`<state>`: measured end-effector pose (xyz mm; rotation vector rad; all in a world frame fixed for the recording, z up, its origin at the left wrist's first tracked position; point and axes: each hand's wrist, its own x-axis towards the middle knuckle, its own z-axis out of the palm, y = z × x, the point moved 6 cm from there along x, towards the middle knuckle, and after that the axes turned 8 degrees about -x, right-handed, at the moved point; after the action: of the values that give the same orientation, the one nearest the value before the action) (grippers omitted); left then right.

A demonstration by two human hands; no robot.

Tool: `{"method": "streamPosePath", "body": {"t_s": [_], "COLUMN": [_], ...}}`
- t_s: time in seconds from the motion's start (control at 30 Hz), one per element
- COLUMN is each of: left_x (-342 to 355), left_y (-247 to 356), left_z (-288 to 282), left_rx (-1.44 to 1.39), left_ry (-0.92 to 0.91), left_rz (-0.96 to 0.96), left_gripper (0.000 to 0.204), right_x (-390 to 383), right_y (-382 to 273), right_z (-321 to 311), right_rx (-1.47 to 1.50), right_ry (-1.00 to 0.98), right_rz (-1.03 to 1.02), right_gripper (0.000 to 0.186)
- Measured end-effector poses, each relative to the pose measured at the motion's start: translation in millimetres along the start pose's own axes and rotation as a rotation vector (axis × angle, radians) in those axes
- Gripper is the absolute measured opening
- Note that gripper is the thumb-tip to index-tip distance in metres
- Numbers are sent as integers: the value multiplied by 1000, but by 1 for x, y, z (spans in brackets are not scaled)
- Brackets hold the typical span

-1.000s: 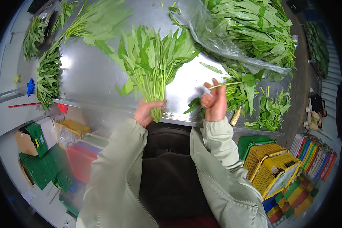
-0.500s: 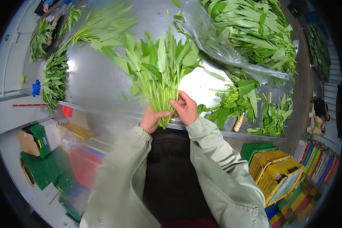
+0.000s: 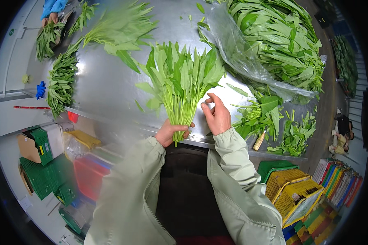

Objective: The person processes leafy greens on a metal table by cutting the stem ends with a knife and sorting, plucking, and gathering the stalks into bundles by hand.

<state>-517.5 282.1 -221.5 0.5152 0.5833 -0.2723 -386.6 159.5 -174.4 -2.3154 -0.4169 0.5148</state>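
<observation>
My left hand (image 3: pixel 170 132) is wrapped round the lower stems of a bunch of leafy greens (image 3: pixel 182 83), with long narrow leaves fanning out away from me. Just right of the bunch, my right hand (image 3: pixel 218 116) is off the stems, thumb and fingers apart, holding nothing. On the right, near the table's front edge, lie loose stems and leaves (image 3: pixel 261 110) and a knife with a wooden handle (image 3: pixel 259 140); its blade is hidden by greens. A big heap of the same greens (image 3: pixel 278 45) rests in a clear plastic bag (image 3: pixel 243 61) at the far right.
The metal table (image 3: pixel 106 87) also bears a bunch at the far left (image 3: pixel 126 28) and another along its left edge (image 3: pixel 62 81). A co-worker's hands (image 3: pixel 50 19) in blue sleeves touch greens there. Yellow crates (image 3: pixel 296 196) stand below right, green crates (image 3: pixel 45 175) below left.
My right hand has let go of the stems and moved right, opening. My left hand keeps its hold on the bunch. At the far left, the co-worker's hands have come further into view.
</observation>
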Motion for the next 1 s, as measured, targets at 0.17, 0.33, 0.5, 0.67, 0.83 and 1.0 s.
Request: {"method": "streamPosePath", "body": {"t_s": [0.17,0.33,0.5,0.67,0.83,1.0], "left_x": [-19,-51,-28,-14,-17,-17], "left_y": [67,138,113,97,91,88], "left_z": [17,42,-16,-40,-40,-42], "left_rx": [376,1830,2543,2722,2767,2758], "left_ry": [120,421,525,570,595,618], "left_rz": [328,711,416,81,133,139], "left_gripper": [24,47,49,53,54,58], "right_x": [-5,-17,-38,-51,-49,-49], "right_y": [-9,-12,-17,-18,-12,-12], "right_z": [7,18,44,61,61,64], "right_rx": [81,87,60,-51,-118,-125], "right_ry": [-4,-119,-236,-357,-353,-366], "right_rz": [-135,-143,-353,-557,-552,-564], "right_gripper": [37,24,20,19,18,19]}}
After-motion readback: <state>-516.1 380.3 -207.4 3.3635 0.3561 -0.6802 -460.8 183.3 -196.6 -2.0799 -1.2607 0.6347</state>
